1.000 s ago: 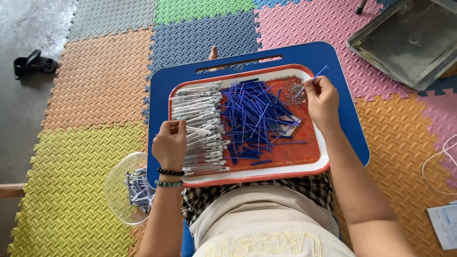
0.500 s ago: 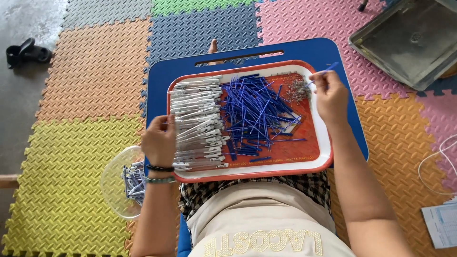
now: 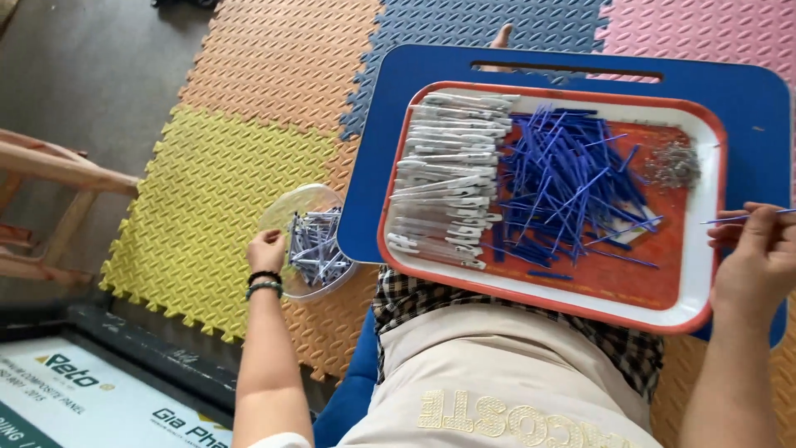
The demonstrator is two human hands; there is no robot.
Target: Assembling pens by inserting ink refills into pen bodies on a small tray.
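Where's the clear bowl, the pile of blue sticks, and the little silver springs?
clear bowl (image 3: 286, 217): head view, left rim.
blue sticks (image 3: 564, 178): head view, pile's middle.
silver springs (image 3: 673, 163): head view, heap's middle.

Blue lap worktop (image 3: 414, 124) carrying a red-rimmed tray (image 3: 705, 274); beside it, on foam floor mats (image 3: 207, 191), a clear bowl (image 3: 290, 211).

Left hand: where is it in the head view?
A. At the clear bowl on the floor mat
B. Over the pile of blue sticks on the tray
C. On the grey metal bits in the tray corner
A: the left hand is down at the clear bowl beside the blue board, off the tray.
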